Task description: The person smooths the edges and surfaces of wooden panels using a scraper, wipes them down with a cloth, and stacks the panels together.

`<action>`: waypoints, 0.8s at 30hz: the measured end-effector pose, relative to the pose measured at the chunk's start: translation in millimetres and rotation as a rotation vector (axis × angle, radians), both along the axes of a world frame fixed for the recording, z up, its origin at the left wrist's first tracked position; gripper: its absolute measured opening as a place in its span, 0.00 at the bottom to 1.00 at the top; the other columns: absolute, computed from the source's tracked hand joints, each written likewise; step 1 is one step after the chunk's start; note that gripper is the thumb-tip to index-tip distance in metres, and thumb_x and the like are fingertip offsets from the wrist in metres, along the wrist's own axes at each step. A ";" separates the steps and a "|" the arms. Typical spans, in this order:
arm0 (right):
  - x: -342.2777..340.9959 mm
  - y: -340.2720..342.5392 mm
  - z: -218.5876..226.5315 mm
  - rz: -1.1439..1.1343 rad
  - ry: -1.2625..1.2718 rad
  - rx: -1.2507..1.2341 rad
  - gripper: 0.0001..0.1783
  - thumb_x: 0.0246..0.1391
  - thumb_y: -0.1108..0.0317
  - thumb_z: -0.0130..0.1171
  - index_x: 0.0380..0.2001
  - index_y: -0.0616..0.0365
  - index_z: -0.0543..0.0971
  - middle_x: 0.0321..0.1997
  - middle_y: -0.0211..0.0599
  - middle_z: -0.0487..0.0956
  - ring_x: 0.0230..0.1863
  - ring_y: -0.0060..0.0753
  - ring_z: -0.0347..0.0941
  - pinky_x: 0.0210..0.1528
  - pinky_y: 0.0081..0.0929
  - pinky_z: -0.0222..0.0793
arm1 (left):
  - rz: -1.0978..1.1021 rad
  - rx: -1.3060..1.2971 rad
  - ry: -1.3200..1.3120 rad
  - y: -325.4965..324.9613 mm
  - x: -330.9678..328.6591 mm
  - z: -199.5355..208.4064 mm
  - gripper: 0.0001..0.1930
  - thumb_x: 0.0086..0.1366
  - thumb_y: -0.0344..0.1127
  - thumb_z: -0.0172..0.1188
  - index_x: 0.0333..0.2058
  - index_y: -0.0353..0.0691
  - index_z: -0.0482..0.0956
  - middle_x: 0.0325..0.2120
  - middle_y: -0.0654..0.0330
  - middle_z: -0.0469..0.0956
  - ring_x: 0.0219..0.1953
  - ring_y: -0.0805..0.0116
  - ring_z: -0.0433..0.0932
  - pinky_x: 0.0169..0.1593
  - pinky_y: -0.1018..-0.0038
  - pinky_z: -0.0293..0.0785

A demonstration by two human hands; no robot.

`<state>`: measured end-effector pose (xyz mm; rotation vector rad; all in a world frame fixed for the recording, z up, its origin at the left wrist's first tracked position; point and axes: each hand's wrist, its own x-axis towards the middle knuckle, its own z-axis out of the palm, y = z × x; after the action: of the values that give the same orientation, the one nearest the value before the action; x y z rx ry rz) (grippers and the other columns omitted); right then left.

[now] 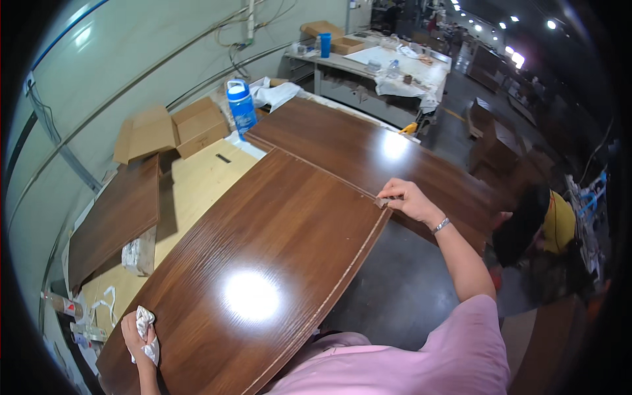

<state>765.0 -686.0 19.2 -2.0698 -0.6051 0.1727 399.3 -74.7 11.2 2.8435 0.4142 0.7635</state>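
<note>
A glossy brown wood-grain panel (pixel 217 230) lies flat before me, with a pale, rough-looking strip along its right edge. At its far right corner my right hand (pixel 409 201) is closed in a pinch on a small greyish-brown piece (pixel 380 202), too small to identify. That piece touches the corner, beside the edge of a second brown panel (pixel 329 125) lying beyond. My left hand (pixel 133 339) is closed around a crumpled white cloth (pixel 146 322) and rests on the near left part of the first panel.
A tilted brown panel (pixel 118 217) leans on a white block (pixel 139 253) at left. Behind stand an opened cardboard box (pixel 197 128) and a blue bottle (pixel 241 108). A cluttered workbench (pixel 368 59) is farther back. Another person (pixel 536 224) bends close by on the right.
</note>
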 end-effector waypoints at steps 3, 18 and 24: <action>-27.5 -34.0 -2.4 -0.040 -0.065 -0.028 0.15 0.45 0.81 0.58 0.40 0.64 0.83 0.39 0.32 0.77 0.43 0.30 0.73 0.48 0.25 0.68 | -0.006 0.007 0.003 -4.5 1.7 2.9 0.21 0.48 0.25 0.61 0.44 0.35 0.73 0.39 0.49 0.73 0.45 0.46 0.71 0.53 0.59 0.67; -161.2 125.7 67.4 0.369 0.254 0.599 0.16 0.54 0.84 0.51 0.44 0.62 0.81 0.42 0.29 0.80 0.42 0.20 0.75 0.46 0.21 0.74 | -0.483 -0.710 0.079 -153.1 39.4 99.8 0.21 0.61 0.31 0.58 0.53 0.34 0.75 0.53 0.53 0.75 0.58 0.58 0.70 0.63 0.64 0.61; -220.6 243.5 61.3 0.879 0.540 0.749 0.17 0.50 0.82 0.55 0.44 0.65 0.82 0.45 0.39 0.81 0.51 0.30 0.72 0.56 0.30 0.64 | -0.569 -1.559 0.202 -186.1 -7.5 76.8 0.12 0.69 0.28 0.54 0.49 0.32 0.74 0.49 0.55 0.77 0.53 0.67 0.75 0.59 0.70 0.69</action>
<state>544.4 -442.5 80.6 -0.8788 -1.0029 0.8355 391.8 -260.7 88.0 1.3863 0.0806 -0.0674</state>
